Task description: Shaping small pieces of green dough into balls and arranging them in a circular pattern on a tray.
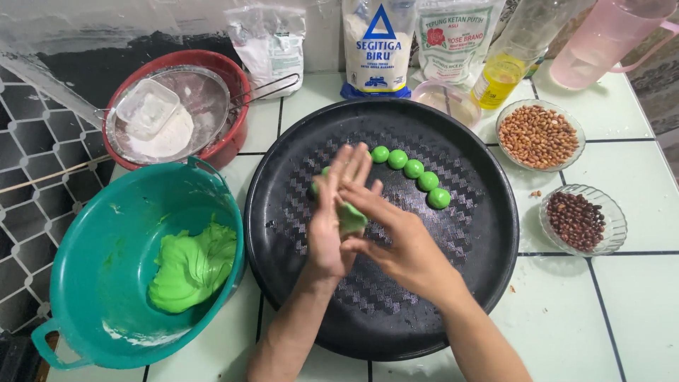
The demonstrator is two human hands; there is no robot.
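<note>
Dough piece (351, 218), bright green, lay pressed between two flat palms above the middle of the round black tray (488, 233); mostly hidden, so true shape could not be told, though the visible part looked stretched along the line of the fingers, running from lower right toward upper left. Left hand (331, 212) stood on edge, fingers straight and together, tips aimed away toward the top of the tray, palm flat against the dough. Right hand (399, 240) lay across it from the right, open and flat too, fingers pointed up and left, not curled into a fist. Just beyond the fingertips, four green balls (413, 169) sat in a curved row on the tray, touching or nearly touching one another, with a sliver of another green ball (317, 185) showing behind the left hand. Left of the tray, touching its rim, stood a teal basin (85, 283) with a folded lump of green dough (192, 267) inside. Behind that, a red bowl (230, 138) carried a wire sieve (205, 106) with white flour and a small clear tub (147, 107). Right of the tray, two glass bowls: pale peanuts (539, 136) farther, dark beans (576, 221) nearer. Along the back, flour bags (378, 42), an oil bottle (513, 60), a pink jug (601, 39).
</note>
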